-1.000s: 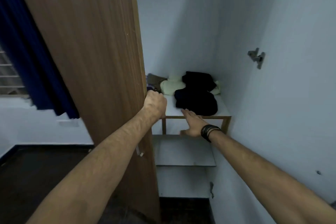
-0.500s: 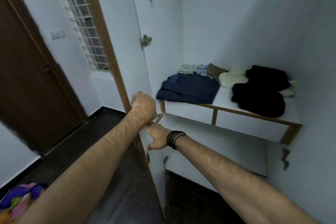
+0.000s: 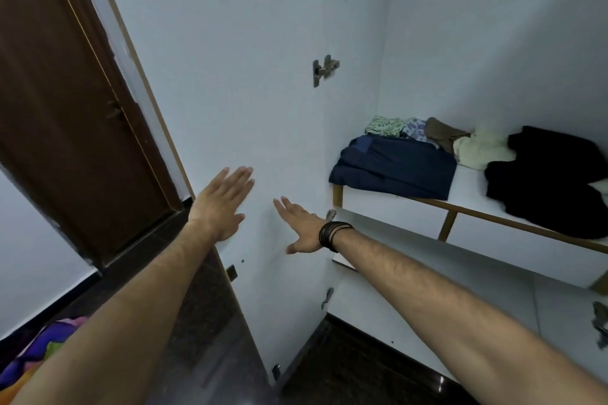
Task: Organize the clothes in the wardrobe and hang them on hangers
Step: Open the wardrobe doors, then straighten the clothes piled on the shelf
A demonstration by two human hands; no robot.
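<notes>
Clothes are sitting on the wardrobe shelf (image 3: 473, 207), far right of both hands and well apart from them. Folded navy garment (image 3: 394, 168) is lying at the shelf's left end, nearest the hands; black garment (image 3: 552, 181) is lying further right, running out of the right edge of view. Behind them, against the back wall: green patterned cloth (image 3: 385, 125), a pale printed piece (image 3: 415, 127), brown cloth (image 3: 442, 135), cream bundle (image 3: 478, 148). All partly hidden by the navy and black piles, so types are hard to make out.

Wardrobe door (image 3: 237, 82) is standing swung open on the left, white inner face toward the camera, hinge (image 3: 324, 69) on its right edge. Lower hinges and the hardware at bottom right are blurred.

Left hand (image 3: 220, 204) is reaching flat toward the door face, fingers straight and together, holding nothing. Cannot tell whether the palm is actually touching the panel or hovering just off it.

Right hand (image 3: 301, 227) is also spread flat, fingers extended toward the door's lower part near the hinge edge, holding nothing; contact likewise unclear. Dark wristbands (image 3: 332, 233) are sitting on that wrist.

Brown room door (image 3: 65, 115) is showing far left. Colourful fabric (image 3: 39, 358) is lying on the dark floor (image 3: 210, 352) at near left, cut off by the frame and the left forearm.
</notes>
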